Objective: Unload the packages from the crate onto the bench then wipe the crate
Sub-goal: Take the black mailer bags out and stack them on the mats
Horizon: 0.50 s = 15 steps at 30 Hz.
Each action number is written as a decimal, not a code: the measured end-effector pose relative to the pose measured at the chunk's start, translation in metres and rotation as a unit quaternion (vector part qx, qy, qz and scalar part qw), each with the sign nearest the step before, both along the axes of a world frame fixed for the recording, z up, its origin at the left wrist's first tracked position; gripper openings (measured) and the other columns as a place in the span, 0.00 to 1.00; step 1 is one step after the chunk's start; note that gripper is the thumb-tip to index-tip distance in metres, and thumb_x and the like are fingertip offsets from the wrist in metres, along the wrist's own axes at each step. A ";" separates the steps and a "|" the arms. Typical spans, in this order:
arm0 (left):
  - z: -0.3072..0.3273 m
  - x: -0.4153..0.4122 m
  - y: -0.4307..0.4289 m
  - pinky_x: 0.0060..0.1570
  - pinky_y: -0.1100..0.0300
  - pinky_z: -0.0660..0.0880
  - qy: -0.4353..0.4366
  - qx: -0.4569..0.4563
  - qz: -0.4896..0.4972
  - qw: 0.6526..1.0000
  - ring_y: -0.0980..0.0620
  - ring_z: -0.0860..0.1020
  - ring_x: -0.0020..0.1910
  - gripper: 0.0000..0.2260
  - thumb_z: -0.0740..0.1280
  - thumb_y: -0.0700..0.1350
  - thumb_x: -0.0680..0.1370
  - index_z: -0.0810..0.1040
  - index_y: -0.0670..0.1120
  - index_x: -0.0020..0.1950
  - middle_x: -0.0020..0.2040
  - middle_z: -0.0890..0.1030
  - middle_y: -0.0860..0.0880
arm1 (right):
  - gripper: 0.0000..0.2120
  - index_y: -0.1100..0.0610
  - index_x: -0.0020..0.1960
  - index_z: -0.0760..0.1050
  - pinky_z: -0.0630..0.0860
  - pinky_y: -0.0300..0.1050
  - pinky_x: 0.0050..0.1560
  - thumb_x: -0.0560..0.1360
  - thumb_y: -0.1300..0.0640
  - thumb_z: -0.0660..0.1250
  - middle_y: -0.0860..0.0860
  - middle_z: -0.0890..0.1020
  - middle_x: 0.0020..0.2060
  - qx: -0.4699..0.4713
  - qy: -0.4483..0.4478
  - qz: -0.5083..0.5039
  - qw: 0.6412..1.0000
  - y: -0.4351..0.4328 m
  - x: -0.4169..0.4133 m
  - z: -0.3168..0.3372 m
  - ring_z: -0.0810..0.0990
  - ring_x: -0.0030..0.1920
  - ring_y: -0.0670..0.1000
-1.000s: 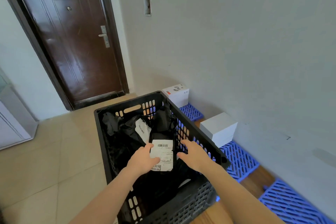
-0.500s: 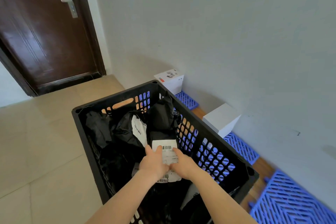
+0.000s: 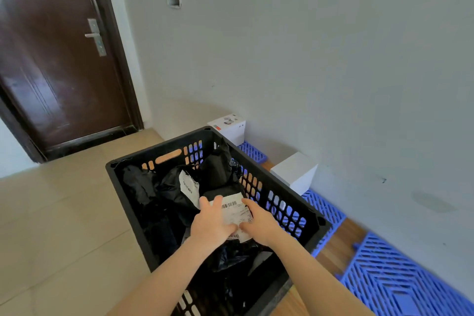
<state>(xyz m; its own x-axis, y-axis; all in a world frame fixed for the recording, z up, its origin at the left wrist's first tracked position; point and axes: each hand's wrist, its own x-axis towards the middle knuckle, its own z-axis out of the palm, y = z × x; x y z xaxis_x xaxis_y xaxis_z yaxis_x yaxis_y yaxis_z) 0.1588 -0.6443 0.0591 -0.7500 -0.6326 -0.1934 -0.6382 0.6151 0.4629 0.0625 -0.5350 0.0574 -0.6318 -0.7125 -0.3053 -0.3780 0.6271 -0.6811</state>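
Observation:
A black slotted crate (image 3: 311,215) stands on the floor beside the wooden bench (image 3: 336,246). Several black plastic-bag packages lie inside it. The top package (image 3: 234,209) is black with a white barcode label. My left hand (image 3: 211,223) lies on the label's left side with its fingers spread. My right hand (image 3: 260,222) holds the label's right edge, thumb on top. Another black package (image 3: 179,187) with a white label lies behind them in the crate.
Two white boxes (image 3: 229,128) (image 3: 295,172) stand on the bench against the grey wall, on blue plastic grid mats (image 3: 400,282). A dark brown door (image 3: 53,59) is at the left. Beige floor tiles (image 3: 56,218) spread left of the crate.
Both hands have come together on the labelled package and slid up it. The camera dipped down, then rose again.

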 end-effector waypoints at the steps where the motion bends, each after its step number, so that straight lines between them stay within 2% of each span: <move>1: 0.008 0.005 0.006 0.46 0.57 0.72 0.011 -0.002 0.003 1.000 0.43 0.77 0.54 0.34 0.73 0.56 0.71 0.61 0.50 0.72 0.63 0.64 0.45 | 0.32 0.50 0.77 0.55 0.71 0.43 0.61 0.77 0.60 0.63 0.51 0.68 0.71 -0.019 0.007 -0.001 1.000 0.007 0.005 0.006 0.71 0.67 0.52; 4: 0.035 0.017 0.028 0.50 0.55 0.73 0.050 -0.008 0.018 0.999 0.42 0.76 0.55 0.36 0.75 0.55 0.70 0.61 0.51 0.72 0.63 0.64 0.46 | 0.31 0.49 0.76 0.57 0.71 0.43 0.61 0.77 0.61 0.63 0.50 0.69 0.70 -0.088 0.045 -0.015 0.995 0.031 0.018 0.023 0.70 0.67 0.51; 7: 0.062 0.026 0.054 0.45 0.60 0.71 0.129 -0.036 0.022 0.991 0.49 0.73 0.52 0.36 0.75 0.51 0.71 0.61 0.50 0.74 0.65 0.62 0.47 | 0.31 0.50 0.75 0.59 0.69 0.45 0.65 0.76 0.61 0.65 0.51 0.70 0.69 -0.161 0.098 -0.040 0.981 0.058 0.027 0.043 0.68 0.67 0.51; 9: 0.076 0.029 0.073 0.48 0.62 0.72 0.198 -0.060 0.012 0.978 0.51 0.72 0.55 0.36 0.76 0.48 0.71 0.62 0.49 0.74 0.67 0.62 0.47 | 0.30 0.50 0.74 0.61 0.68 0.45 0.67 0.76 0.60 0.67 0.51 0.69 0.68 -0.215 0.123 -0.070 0.966 0.076 0.031 0.055 0.68 0.67 0.51; 11: 0.088 0.026 0.093 0.54 0.61 0.71 0.255 -0.078 -0.003 0.964 0.51 0.71 0.57 0.36 0.77 0.45 0.71 0.63 0.48 0.74 0.68 0.61 0.47 | 0.29 0.50 0.73 0.63 0.68 0.43 0.67 0.75 0.60 0.68 0.50 0.69 0.67 -0.257 0.148 -0.101 0.950 0.096 0.032 0.065 0.68 0.67 0.50; 15: 0.102 0.005 0.138 0.56 0.61 0.72 0.322 -0.083 -0.028 0.943 0.58 0.66 0.55 0.37 0.77 0.43 0.70 0.64 0.50 0.74 0.70 0.60 0.48 | 0.29 0.50 0.72 0.64 0.69 0.35 0.62 0.74 0.62 0.68 0.48 0.68 0.65 -0.303 0.163 -0.153 0.926 0.147 0.021 0.083 0.69 0.63 0.46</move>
